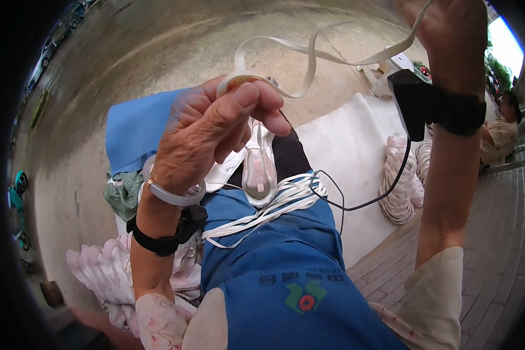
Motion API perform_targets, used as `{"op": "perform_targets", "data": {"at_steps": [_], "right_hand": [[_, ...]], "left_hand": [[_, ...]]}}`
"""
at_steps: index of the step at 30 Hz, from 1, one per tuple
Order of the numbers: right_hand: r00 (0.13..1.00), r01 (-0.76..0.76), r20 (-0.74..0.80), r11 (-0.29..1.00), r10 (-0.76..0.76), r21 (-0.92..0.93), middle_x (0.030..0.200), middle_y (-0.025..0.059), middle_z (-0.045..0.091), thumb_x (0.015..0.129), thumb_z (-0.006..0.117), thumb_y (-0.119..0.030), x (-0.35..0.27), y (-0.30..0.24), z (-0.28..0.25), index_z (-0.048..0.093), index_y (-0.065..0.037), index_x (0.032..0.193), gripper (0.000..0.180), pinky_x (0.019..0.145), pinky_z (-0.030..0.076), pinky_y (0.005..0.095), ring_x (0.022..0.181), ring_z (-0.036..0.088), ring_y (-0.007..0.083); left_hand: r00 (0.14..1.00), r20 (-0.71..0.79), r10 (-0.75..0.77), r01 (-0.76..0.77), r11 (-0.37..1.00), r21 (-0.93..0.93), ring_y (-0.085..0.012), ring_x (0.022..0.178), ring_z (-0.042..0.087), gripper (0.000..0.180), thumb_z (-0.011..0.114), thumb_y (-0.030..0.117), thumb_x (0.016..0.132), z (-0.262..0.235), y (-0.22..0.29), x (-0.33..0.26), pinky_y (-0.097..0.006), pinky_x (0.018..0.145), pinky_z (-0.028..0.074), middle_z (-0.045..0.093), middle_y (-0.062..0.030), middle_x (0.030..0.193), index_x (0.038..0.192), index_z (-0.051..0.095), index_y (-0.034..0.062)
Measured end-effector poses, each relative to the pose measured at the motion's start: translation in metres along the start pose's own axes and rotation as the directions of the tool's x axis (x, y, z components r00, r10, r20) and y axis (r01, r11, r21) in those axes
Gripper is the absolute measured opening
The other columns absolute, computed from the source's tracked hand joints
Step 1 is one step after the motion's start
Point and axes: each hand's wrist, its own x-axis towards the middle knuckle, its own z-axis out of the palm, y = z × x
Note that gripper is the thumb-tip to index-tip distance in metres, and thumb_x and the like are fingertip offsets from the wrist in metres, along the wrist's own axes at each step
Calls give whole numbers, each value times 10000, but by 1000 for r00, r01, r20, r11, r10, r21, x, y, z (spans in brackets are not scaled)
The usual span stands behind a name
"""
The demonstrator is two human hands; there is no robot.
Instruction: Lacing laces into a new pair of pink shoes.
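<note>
**Both hands on a white lace, shoe upper on the lap**

Head view: L hand [207,137] is raised at centre frame, thumb and fingers closed, pinching one end of a flat white lace [309,55] at its looped tip. The lace runs up and to the right in a wavy line to the R hand [449,29], which is lifted high at the top edge. R hand is fisted w/ the lace passing into it; fingers themselves are hidden, so exact grip can't be seen.

Just below the L hand, a pink-and-white shoe upper [259,169] lies on the lap, over a blue apron [274,256]. A bundle of white laces [268,210] lies across the apron, touching the upper's lower end.

L wrist has a pale bangle [172,195] and a black wrist strap [157,239]; R wrist has a black strap w/ a small black device [414,99] and a thin black cable [356,201] hanging down.

Stacks of pink-white uppers [403,186] sit on a white sheet [344,151] to the right; more at lower left. Blue cloth [137,128] behind L hand. Another person [501,131] sits at far right.
</note>
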Motion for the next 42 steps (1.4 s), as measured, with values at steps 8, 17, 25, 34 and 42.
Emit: {"op": "perform_targets", "data": {"at_steps": [8, 17, 25, 34, 42], "right_hand": [[806, 239, 505, 611, 309, -755, 976, 162, 643, 800, 649, -116, -94, 167, -101, 622, 17, 1074, 306, 774, 502, 328, 867, 627, 244], [754, -113, 476, 804, 453, -584, 602, 1, 493, 969, 508, -244, -99, 147, -64, 633, -7, 848, 294, 567, 393, 265, 588, 466, 109], [868, -8, 476, 961, 144, -277, 563, -77, 399, 1000, 467, -251, -65, 49, -24, 585, 15, 963, 293, 405, 280, 181, 457, 341, 8], [886, 70, 461, 997, -55, -16, 583, -72, 400, 1000, 466, -263, -55, 7, 2, 552, 5, 1020, 282, 361, 220, 162, 430, 284, -8], [852, 319, 396, 939, -343, 127, 597, -43, 446, 995, 478, -226, -50, -13, 3, 560, -18, 1093, 243, 336, 215, 171, 410, 291, -4]], "left_hand": [[973, -190, 131, -114, 989, 96, -3, 442, 339, 323, 468, 275, 995, -14, 29, -7, -167, 407, 295, 654, -82, 764, 1007, 614, -12], [945, -292, 144, -94, 979, 180, -4, 464, 361, 394, 429, 348, 1006, -26, 50, -23, -165, 425, 319, 630, -59, 721, 1120, 574, 1], [898, -394, 197, -154, 978, 139, -25, 444, 368, 251, 485, 201, 989, -31, 62, -22, -190, 444, 362, 588, -23, 721, 1146, 523, 8], [871, -349, 345, -359, 933, 27, -90, 604, 592, 180, 531, 49, 941, -31, 73, -31, -235, 599, 527, 636, -129, 939, 1118, 528, 18], [833, -222, 507, -520, 854, 2, -102, 667, 579, 252, 509, 60, 951, -23, 89, -47, -240, 522, 518, 621, -108, 1032, 1203, 522, 60]]}}
